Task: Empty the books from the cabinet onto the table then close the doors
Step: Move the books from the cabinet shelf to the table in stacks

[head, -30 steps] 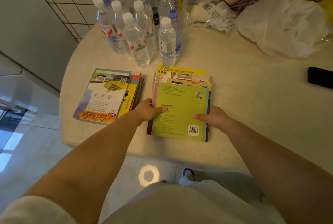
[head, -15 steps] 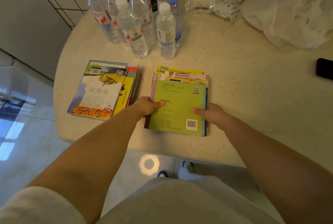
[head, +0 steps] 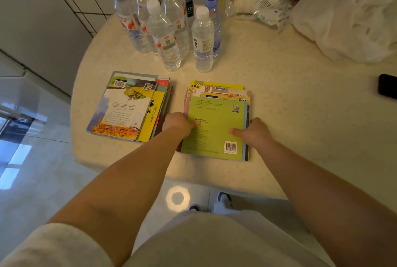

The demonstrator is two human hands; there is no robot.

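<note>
The green-covered stack of books (head: 216,125) lies flat on the table (head: 290,99), pinched between both grips: the left hand (head: 179,122) holds its left edge and the right hand (head: 254,132) its right edge, thumbs on the cover. Its top cover is lime green with a barcode and QR code. Just left of this stack lies a second stack (head: 129,106); behind it stand water bottles (head: 171,19).

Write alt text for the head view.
Both hands, left hand and right hand, grip the sides of a green-topped book stack on a round table; a second book stack lies left, water bottles behind.
</note>
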